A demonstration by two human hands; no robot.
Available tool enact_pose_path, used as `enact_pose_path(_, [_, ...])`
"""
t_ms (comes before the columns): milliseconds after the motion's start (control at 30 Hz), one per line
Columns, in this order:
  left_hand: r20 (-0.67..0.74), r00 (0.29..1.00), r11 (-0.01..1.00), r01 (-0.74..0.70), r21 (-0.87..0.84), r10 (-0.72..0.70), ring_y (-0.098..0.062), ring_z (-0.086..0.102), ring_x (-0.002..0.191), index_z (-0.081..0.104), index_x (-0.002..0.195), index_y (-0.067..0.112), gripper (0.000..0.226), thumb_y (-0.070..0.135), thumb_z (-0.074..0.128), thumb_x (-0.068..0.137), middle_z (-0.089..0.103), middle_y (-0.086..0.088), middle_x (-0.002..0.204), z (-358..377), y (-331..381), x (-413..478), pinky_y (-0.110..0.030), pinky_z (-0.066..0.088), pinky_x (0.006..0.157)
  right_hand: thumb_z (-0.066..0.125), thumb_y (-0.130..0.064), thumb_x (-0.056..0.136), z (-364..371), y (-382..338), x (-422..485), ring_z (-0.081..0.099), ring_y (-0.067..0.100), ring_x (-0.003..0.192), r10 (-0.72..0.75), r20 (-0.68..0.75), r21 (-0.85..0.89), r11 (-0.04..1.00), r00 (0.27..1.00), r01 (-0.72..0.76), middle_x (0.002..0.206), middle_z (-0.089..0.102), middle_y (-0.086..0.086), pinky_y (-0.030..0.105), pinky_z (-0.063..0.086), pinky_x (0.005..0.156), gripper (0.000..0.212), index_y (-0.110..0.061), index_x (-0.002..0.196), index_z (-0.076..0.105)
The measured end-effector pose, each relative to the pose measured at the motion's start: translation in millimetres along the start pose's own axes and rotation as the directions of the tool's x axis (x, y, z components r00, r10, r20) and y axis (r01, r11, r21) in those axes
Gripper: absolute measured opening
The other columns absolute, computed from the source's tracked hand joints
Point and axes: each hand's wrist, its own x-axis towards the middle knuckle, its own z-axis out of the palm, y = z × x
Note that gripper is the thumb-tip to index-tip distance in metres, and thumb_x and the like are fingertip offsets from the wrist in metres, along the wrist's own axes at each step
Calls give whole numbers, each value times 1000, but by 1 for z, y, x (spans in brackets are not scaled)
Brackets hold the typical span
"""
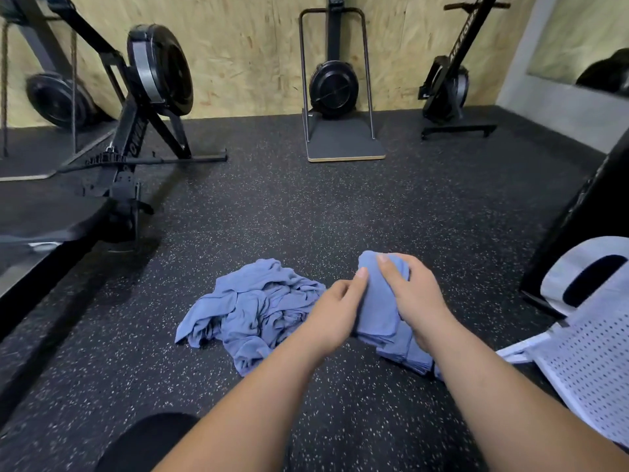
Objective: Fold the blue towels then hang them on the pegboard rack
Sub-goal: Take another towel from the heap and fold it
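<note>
my right hand (413,294) is curled over the top of a folded towel (377,311), fingers (391,267) wrapped down its far side, palm against its right face. my left hand (335,311) comes in from the other side and pinches the towel's left edge, one fingertip pointing up along the cloth and the rest tucked under. so both hands are closed on the same towel, one on each side of it. both forearms reach forward and slightly right, bare to the elbow, wrists close together.

the towel stands up between the hands, its lower end running down into layered blue folds (410,356) on the floor (306,216) by my right wrist — i cannot tell whether those are the same towel or a stack under it.

just left of the hands lies a crumpled pile (252,301) of blue towels, unfolded, touching the floor. a white perforated panel (585,352) lies at the right edge, near my right forearm. a dark-clad knee (149,444) shows at the bottom.

farther off, three rowers — one (149,97) on the left, one (333,86) upright in the middle, one (449,86) on the right — stand before a plywood wall (238,46).
</note>
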Motion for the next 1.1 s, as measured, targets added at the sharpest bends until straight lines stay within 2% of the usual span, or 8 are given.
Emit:
enact_pose_path(233, [-192, 966, 953, -115, 282, 174, -23, 61, 91, 57, 91, 19, 52, 61, 32, 109, 66, 1, 94, 34, -7, -10, -40, 47, 84, 47, -58, 106, -7, 3, -32, 60, 16, 102, 2, -26, -189, 982, 1000, -7, 102, 62, -18, 34, 40, 85, 32, -30, 117, 59])
enact_pose_path(367, [-240, 951, 941, -110, 319, 192, -22, 58, 82, 53, 87, 19, 47, 55, 34, 110, 63, 2, 86, 48, -14, -13, -38, 36, 70, 42, -56, 108, -12, 20, -47, 59, 24, 106, 53, -9, -213, 976, 999, -54, 115, 65, -1, 35, 39, 86, 40, -26, 133, 51])
enact_pose_path(500, [-188, 961, 926, -124, 357, 202, -22, 59, 79, 52, 84, 19, 49, 60, 38, 107, 65, 1, 83, 60, -23, -12, -39, 40, 69, 50, -48, 108, -22, 43, -57, 61, 24, 92, 39, -85, -154, 987, 996, -52, 99, 66, 1, 42, 49, 84, 33, -17, 117, 56])
enact_pose_path(633, [-43, 992, 912, -94, 399, 121, -22, 53, 77, 47, 84, 19, 44, 55, 41, 109, 60, 1, 83, 71, -36, -3, -39, 36, 70, 57, -43, 107, -32, 66, -63, 53, 20, 77, 91, -127, -142, 984, 988, -109, 81, 60, 0, 38, 44, 70, 31, -13, 97, 55])
enact_pose_path(700, [-4, 996, 900, -74, 430, 84, -26, 52, 81, 44, 83, 20, 41, 51, 41, 110, 56, 0, 84, 77, -48, 5, -39, 35, 72, 57, -52, 104, -31, 85, -63, 60, 24, 85, 178, -128, -112, 975, 976, -192, 91, 66, 6, 42, 51, 81, 39, -13, 103, 57])
enact_pose_path(833, [-52, 998, 886, 5, 463, 22, -30, 54, 86, 43, 84, 20, 41, 52, 40, 110, 58, -2, 87, 86, -74, 23, -39, 35, 73, 63, -80, 77, -23, 138, -56, 66, 20, 121, 369, -51, 0, 929, 928, -370, 134, 69, -2, 49, 52, 107, 82, -29, 141, 53])
enact_pose_path(967, [-86, 995, 879, 77, 471, -42, -34, 58, 94, 46, 86, 20, 43, 56, 39, 108, 66, -10, 101, 91, -94, 48, -38, 38, 77, 64, -24, 95, -20, 147, -56, 73, 14, 108, 446, 29, 74, 891, 895, -447, 120, 76, -6, 35, 58, 91, 41, -28, 136, 61])
enact_pose_path(1100, [-3, 988, 884, 139, 446, -154, -32, 60, 97, 55, 91, 17, 39, 50, 45, 109, 67, -8, 102, 97, -119, 72, -37, 43, 80, 59, -3, 97, -19, 173, -44, 75, 13, 101, 481, 12, 77, 874, 877, -481, 115, 77, -2, 24, 60, 76, 41, -22, 134, 61])
